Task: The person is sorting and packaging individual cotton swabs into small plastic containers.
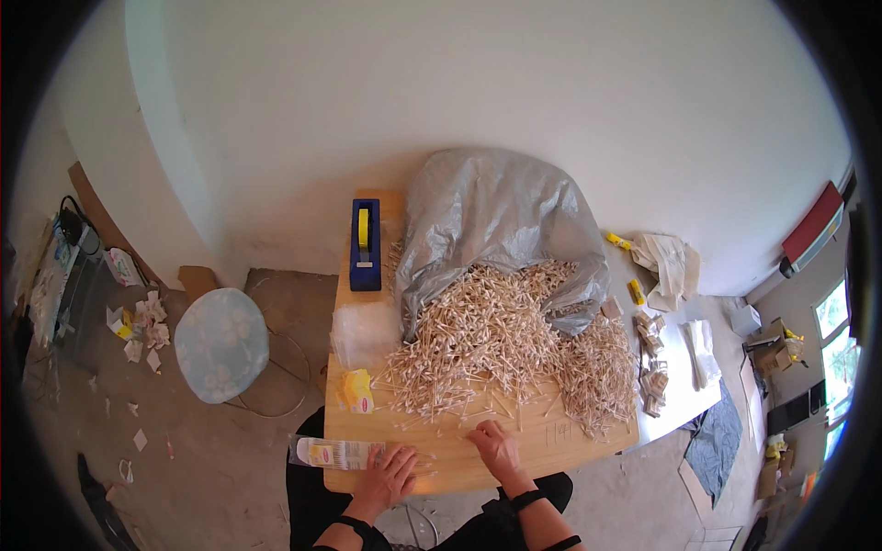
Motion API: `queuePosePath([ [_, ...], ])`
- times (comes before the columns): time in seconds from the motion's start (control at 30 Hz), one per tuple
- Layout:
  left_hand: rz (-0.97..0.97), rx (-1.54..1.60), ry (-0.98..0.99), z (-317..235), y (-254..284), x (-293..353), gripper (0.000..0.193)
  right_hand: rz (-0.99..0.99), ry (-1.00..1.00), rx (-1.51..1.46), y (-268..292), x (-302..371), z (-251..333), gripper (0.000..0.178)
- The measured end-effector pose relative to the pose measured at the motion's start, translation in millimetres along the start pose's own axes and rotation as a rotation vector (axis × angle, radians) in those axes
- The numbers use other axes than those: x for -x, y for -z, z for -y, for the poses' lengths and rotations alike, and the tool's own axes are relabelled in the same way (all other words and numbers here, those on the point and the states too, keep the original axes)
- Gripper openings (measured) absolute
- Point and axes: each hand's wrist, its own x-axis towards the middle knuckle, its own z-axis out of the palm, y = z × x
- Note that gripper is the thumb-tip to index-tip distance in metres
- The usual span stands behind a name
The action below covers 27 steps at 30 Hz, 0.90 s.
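Observation:
On the wooden tabletop (441, 455), my left hand (390, 473) lies with fingers outstretched, touching the right end of a clear plastic bag (342, 454) that has a yellow and white label. A few cotton swabs lie by its fingertips. My right hand (498, 447) is closed in a pinch just below the near edge of a big heap of cotton swabs (487, 335); what its fingers hold, if anything, is too small to make out. A large grey plastic sack (496, 207) spills that heap. Left of the heap sit yellow label cards (357, 390).
A blue tape dispenser (365, 257) with yellow tape stands at the back left, above a stack of clear bags (363, 335). A white side table (684, 395) at right carries bundled swabs (652, 381) and cloth (666, 266). A round stool (222, 344) stands left.

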Motion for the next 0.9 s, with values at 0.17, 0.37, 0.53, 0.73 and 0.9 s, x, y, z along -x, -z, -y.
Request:
queuePosePath([
  [0.17, 0.000, 0.034, 0.013, 0, -3, 2, 0.042, -0.025, -0.091, -0.113, -6, -5, 20, 0.008],
  [0.37, 0.017, -0.025, 0.017, 0, -2, 1, 0.041, 0.015, -0.014, -0.101, -13, -21, 54, 0.009],
  [0.53, -0.017, 0.019, -0.001, 1, -3, -2, 0.043, -0.054, -0.076, -0.122, -27, -18, 41, 0.007],
  [0.73, -0.007, -0.018, -0.019, 3, -8, 5, 0.046, 0.115, 0.148, 0.202, -14, -35, 39, 0.011],
  [0.9, 0.011, 0.018, -0.011, 2, -8, 5, 0.047, -0.097, -0.047, -0.045, -30, -9, 55, 0.023],
])
